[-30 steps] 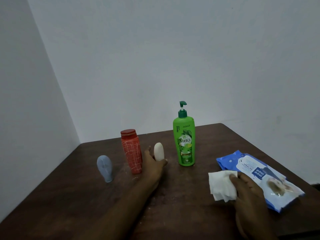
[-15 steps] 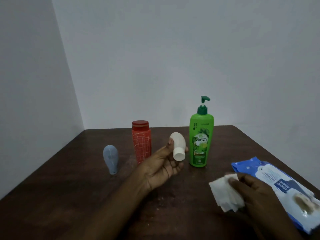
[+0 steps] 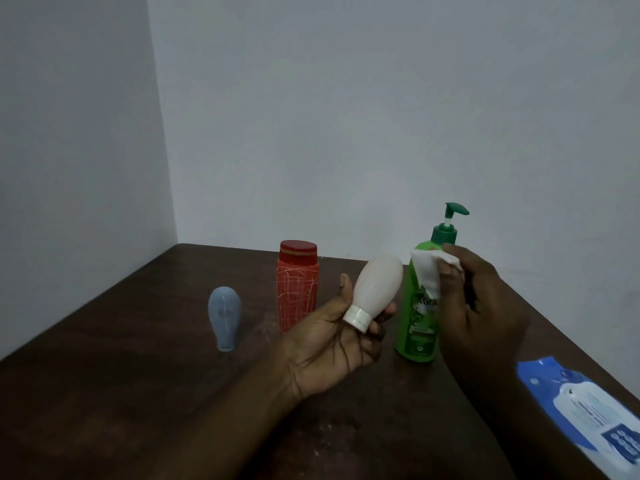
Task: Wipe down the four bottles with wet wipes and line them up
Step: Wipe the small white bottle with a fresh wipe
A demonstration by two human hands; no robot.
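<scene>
Dark brown wood worktop (image 3: 104,393) set into a corner of pale grey walls, four bottles on or above it.

Far left: small grey-blue bottle (image 3: 224,318), bulb-shaped, standing on its narrow cap, well apart from the others. Likely light and easy to tip; best taken around the wide upper body.

Next: red bottle (image 3: 298,287) with scratchy white lines and a darker red cap, upright, straight-sided. Probably rigid, with an easy grip around the middle.

Centre: left hand (image 3: 332,344), palm up, closed around the neck and white cap of a small cream bottle (image 3: 379,284), lifted clear of the worktop and tilted, rounded base pointing up and to the right. Smooth plastic, apparently light; slippery once wet, so a firm pinch at the ribbed cap looks safest, leaving the body free for wiping.

Right of it: tall green pump bottle (image 3: 419,320), upright, dark green dispenser on top, partly hidden. Probably the heaviest and top-tall; better held by the body than the pump.

In front of it: right hand (image 3: 481,299), fingers pinched on a bunched white wet wipe (image 3: 429,271), soft and limp, just beside the cream bottle's base, contact unclear.

Far right edge: blue and white wipes pack (image 3: 585,414), lying flat.
</scene>
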